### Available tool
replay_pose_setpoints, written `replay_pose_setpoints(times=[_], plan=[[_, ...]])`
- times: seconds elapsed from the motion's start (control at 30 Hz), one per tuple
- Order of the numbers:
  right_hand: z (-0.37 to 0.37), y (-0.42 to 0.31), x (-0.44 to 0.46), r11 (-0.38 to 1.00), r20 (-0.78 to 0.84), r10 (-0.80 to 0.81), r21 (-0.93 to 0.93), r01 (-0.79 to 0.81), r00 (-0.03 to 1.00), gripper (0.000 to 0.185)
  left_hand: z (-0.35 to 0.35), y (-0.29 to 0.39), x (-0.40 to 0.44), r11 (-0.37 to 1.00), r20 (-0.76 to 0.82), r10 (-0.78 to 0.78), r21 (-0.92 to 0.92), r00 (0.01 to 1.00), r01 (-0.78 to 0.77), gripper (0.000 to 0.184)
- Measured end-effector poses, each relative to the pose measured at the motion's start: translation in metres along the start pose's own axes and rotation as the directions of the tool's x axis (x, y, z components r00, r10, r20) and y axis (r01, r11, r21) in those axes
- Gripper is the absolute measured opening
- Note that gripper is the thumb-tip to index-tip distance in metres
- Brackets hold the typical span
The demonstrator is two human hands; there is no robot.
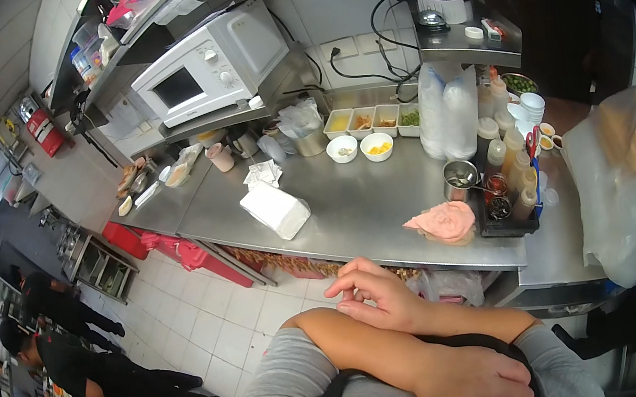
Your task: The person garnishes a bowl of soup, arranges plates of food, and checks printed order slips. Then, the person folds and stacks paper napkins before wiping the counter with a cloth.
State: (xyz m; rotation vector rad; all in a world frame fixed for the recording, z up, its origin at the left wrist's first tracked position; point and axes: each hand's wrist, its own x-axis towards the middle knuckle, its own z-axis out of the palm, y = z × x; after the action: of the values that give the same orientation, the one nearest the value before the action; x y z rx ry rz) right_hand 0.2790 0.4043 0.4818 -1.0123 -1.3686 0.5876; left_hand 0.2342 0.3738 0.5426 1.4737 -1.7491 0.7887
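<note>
Both forearms are crossed in front of a grey shirt with black straps. My right hand [372,296] lies over the left forearm, near the counter's front edge; its fingers are loosely bent and apart, with nothing in them. Lower down, my left hand [474,384] rests against the body by the black strap, fingers bent and pressed together, their tips hidden. On the steel counter [354,226], a crumpled pink cloth [447,222] lies beyond the hands, and a white wrapped packet [275,210] sits further left.
At the back stand a microwave [210,63], two white bowls [377,147], ingredient tubs [361,119] and stacked clear cups [448,111]. Sauce bottles [521,170] and a metal cup [460,177] are on the right, beside a large plastic bag [629,187]. Two people in black [105,362] stand at left.
</note>
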Motion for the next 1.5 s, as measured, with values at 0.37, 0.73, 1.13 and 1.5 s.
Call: replay_pose_setpoints(times=[0.37,0.73,1.13,1.5], plan=[[0.003,0.004,0.000,0.998,0.009,-0.004,0.058,0.003,1.000,0.022,-0.002,0.002,0.002,0.998,-0.001,0.020,0.058,1.000,-0.019,0.026],[0.005,0.003,0.000,0.996,0.028,0.033,0.078,-0.035,0.999,0.021,-0.003,0.004,0.002,0.999,-0.009,-0.005,0.048,1.000,0.006,0.025],[0.005,0.005,-0.002,1.000,0.006,0.016,-0.008,-0.016,1.000,0.020,-0.003,0.004,0.002,0.998,0.000,-0.004,0.056,1.000,0.004,0.025],[0.003,0.000,-0.002,0.997,-0.050,0.036,-0.072,-0.040,0.998,0.019,-0.006,0.003,0.004,0.996,0.016,0.021,0.089,1.000,-0.022,0.025]])
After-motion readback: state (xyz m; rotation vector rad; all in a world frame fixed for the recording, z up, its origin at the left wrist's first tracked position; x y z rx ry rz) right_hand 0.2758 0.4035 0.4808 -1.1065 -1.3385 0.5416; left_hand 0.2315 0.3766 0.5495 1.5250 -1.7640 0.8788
